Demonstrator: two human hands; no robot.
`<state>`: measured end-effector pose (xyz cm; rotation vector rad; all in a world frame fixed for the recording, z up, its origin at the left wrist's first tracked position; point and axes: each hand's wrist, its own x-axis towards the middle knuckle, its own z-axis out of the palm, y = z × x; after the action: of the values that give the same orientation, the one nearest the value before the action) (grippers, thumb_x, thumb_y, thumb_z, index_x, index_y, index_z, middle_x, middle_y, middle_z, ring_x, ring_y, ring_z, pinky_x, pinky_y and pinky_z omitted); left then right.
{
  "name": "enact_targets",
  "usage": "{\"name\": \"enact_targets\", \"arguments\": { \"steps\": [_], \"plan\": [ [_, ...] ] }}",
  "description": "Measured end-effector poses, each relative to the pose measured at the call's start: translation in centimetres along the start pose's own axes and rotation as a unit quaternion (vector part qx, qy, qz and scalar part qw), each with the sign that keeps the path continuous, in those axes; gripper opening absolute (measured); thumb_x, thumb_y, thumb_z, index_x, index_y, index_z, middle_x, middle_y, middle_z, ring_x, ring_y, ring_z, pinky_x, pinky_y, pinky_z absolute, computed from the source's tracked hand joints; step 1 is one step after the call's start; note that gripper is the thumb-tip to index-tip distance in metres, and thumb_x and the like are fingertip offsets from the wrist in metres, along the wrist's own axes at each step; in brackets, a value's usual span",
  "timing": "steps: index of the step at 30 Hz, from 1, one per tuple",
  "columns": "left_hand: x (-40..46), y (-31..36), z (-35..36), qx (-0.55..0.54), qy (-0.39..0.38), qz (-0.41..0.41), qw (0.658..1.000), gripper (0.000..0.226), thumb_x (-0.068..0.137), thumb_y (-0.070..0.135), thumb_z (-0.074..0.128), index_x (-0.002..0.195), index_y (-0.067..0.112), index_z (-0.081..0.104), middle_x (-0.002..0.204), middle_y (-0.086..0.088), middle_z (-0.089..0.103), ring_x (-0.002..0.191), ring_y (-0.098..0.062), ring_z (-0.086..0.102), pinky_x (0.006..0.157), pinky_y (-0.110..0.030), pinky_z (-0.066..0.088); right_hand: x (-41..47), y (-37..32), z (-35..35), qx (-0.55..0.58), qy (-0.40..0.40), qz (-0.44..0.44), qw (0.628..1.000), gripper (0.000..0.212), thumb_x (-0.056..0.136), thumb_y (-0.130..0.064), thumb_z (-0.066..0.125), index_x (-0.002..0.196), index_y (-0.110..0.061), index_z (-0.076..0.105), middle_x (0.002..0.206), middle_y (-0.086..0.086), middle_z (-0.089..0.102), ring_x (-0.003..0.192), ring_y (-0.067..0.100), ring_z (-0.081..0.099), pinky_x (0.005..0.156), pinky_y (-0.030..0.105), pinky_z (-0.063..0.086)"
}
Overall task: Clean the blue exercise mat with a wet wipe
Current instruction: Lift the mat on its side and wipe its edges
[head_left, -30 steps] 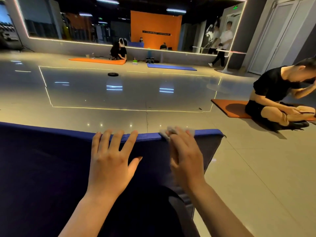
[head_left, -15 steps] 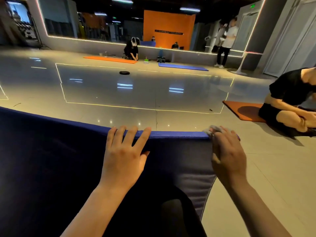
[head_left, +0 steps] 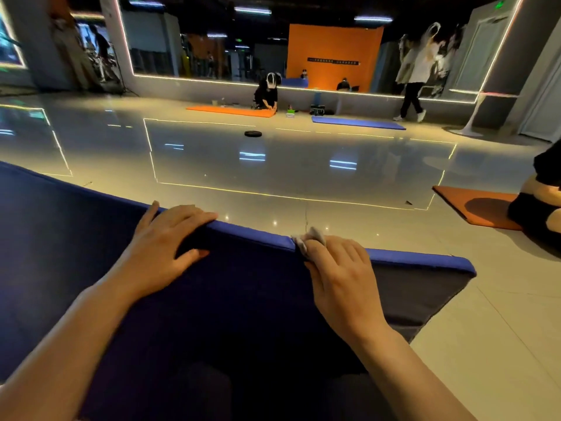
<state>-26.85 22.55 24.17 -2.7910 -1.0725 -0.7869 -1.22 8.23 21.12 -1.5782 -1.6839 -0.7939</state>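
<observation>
Since half a second earlier, right hand [head_left: 341, 278] had slid the wet wipe [head_left: 308, 240] leftward along the top edge, away from the mat's right corner, toward left hand [head_left: 165, 241].

Head view: blue exercise mat [head_left: 243, 299] stood raised on its edge across the lap, top edge sloping down to the right. Left hand's grip: fingers curled over the top edge, thumb on the near face, holding the mat up. Right hand's grip: fingers closed around the crumpled wipe, pressing it onto the edge, wipe poking out above the knuckles. Glossy floor [head_left: 273, 165] beyond, orange mat [head_left: 473, 205] at right with a seated person partly in view.

Risks, judged: only one hand steadied the mat, so hard wiping could fold or tip it forward. Bunched wipe could slip out of the fingers over the far side. Right corner section could get missed if the stroke wasn't repeated.
</observation>
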Motion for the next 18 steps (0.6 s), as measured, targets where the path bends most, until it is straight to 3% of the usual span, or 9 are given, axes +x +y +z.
{"name": "enact_targets", "arguments": {
  "steps": [2,4,7,11,15,18],
  "plan": [
    [0.2,-0.3,-0.2,0.026,0.024,0.015,0.999,0.056,0.081,0.028,0.075,0.134,0.024,0.056,0.118,-0.003,0.064,0.112,-0.026,0.058,0.106,-0.059,0.036,0.9,0.2,0.4,0.023,-0.005,0.013,1.0,0.02,0.087,-0.011,0.059,0.105,-0.01,0.067,0.085,0.005,0.065,0.074,0.024,0.058,0.071,0.039,0.05],
    [0.6,0.6,-0.6,0.023,0.06,0.02,0.998,0.057,0.072,0.014,0.084,0.125,0.017,0.064,0.105,-0.006,0.067,0.098,-0.028,0.062,0.087,-0.052,0.052,2.2,1.1,0.5,0.057,-0.023,0.02,0.998,0.016,0.087,-0.012,0.058,0.099,-0.01,0.069,0.078,0.005,0.064,0.065,0.025,0.056,0.064,0.041,0.05],
    [0.7,2.7,-0.7,0.01,0.139,0.021,0.99,0.052,0.066,0.009,0.087,0.115,0.014,0.071,0.094,-0.006,0.068,0.088,-0.028,0.063,0.079,-0.037,0.047,3.1,2.4,-0.1,0.07,-0.023,0.031,0.997,0.022,0.092,-0.019,0.05,0.094,-0.009,0.069,0.076,0.007,0.064,0.062,0.029,0.055,0.062,0.04,0.046],
    [2.1,8.0,0.6,0.006,0.229,0.023,0.973,0.05,0.058,0.011,0.091,0.105,0.014,0.075,0.088,-0.003,0.069,0.082,-0.028,0.064,0.077,-0.037,0.045,4.1,6.3,-3.6,0.052,0.006,0.029,0.998,0.029,0.093,-0.021,0.047,0.094,-0.005,0.071,0.085,0.015,0.069,0.066,0.037,0.058,0.061,0.041,0.048],
    [4.1,13.5,4.2,-0.006,0.185,0.058,0.981,0.055,0.05,0.017,0.095,0.101,0.019,0.073,0.088,0.0,0.068,0.081,-0.025,0.064,0.073,-0.038,0.046,0.4,12.0,-6.5,0.007,-0.033,0.051,0.998,0.032,0.091,-0.023,0.047,0.102,-0.005,0.071,0.09,0.02,0.067,0.072,0.043,0.06,0.061,0.044,0.051],
    [5.5,14.1,4.7,0.011,0.135,0.07,0.988,0.057,0.057,0.022,0.091,0.11,0.023,0.07,0.097,0.0,0.068,0.091,-0.027,0.065,0.079,-0.042,0.046,-2.3,12.0,-6.5,-0.03,-0.01,0.066,0.997,0.036,0.092,-0.021,0.046,0.112,-0.002,0.069,0.09,0.02,0.064,0.072,0.039,0.057,0.063,0.042,0.049]
  ]
}}
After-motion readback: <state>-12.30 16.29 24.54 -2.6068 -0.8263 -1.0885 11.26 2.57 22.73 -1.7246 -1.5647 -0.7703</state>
